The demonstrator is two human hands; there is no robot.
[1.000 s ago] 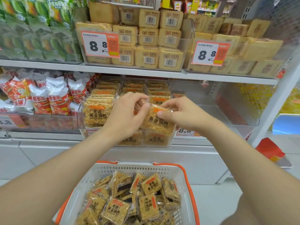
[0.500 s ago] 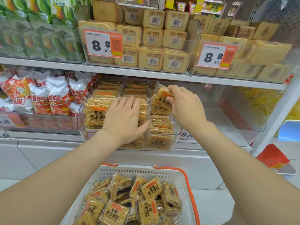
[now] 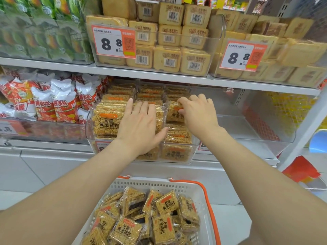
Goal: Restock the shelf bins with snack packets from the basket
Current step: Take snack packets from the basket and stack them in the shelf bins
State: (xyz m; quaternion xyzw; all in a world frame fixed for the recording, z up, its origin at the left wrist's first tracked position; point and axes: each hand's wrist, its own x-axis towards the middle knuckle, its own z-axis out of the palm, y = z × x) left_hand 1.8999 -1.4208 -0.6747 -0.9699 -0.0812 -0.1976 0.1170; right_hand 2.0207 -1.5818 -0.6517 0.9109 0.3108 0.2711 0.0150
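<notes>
Nearest, a white plastic basket (image 3: pixel 159 185) with an orange handle holds a loose heap of snack packets (image 3: pixel 127 228). They are square, clear-wrapped slabs of golden puffed-rice crust, each with an orange label strip and black Chinese characters.

Above it, both bare arms reach into a clear shelf bin (image 3: pixel 193 151) on the lower shelf, packed with rows of the same packets. The left hand (image 3: pixel 139 128) lies flat on the middle row. Its fingers are straight and spread and its grip is open, pressing down and holding nothing. The right hand (image 3: pixel 200 115) has its fingers curled over the top edge of one upright packet (image 3: pixel 174 112) in the right-hand row. Its grip is closed on that packet, which stands above a flat stack.

Red-and-white snack bags (image 3: pixel 63 106) fill the bin just to the left. On the shelf above, pale yellow cake packs (image 3: pixel 168 57) with barcodes sit behind a price tag (image 3: pixel 115 43) reading 8.8, and green packets (image 3: pixel 44 23) are at the far left.
</notes>
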